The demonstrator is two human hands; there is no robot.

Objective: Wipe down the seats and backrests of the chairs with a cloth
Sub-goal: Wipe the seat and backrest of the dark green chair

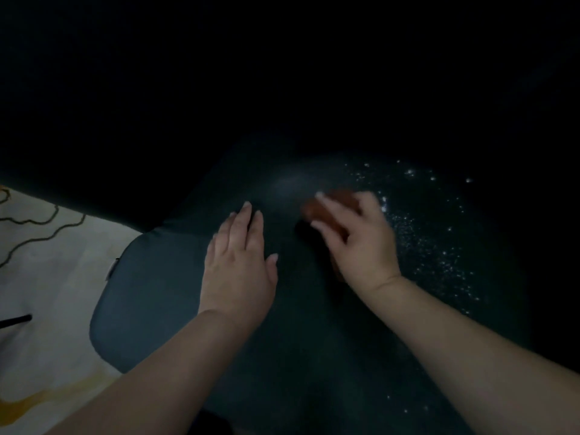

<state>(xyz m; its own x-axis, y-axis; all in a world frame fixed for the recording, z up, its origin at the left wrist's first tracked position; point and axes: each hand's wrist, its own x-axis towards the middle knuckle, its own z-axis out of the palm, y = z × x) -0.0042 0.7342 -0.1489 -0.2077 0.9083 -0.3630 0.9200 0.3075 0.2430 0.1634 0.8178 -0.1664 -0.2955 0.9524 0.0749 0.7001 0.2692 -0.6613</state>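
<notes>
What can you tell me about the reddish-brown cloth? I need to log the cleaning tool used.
The reddish-brown cloth looks soft and bunched, blurred in dim light. It sits on the dark teal padded chair seat, beside scattered white specks. The right hand covers most of it, fingers curled over it in a grip. The left hand lies apart from it.

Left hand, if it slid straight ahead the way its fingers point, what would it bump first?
Probably nothing soon: the left hand points up along the bare dark chair seat. Beyond it, the picture is too dark to tell.
</notes>
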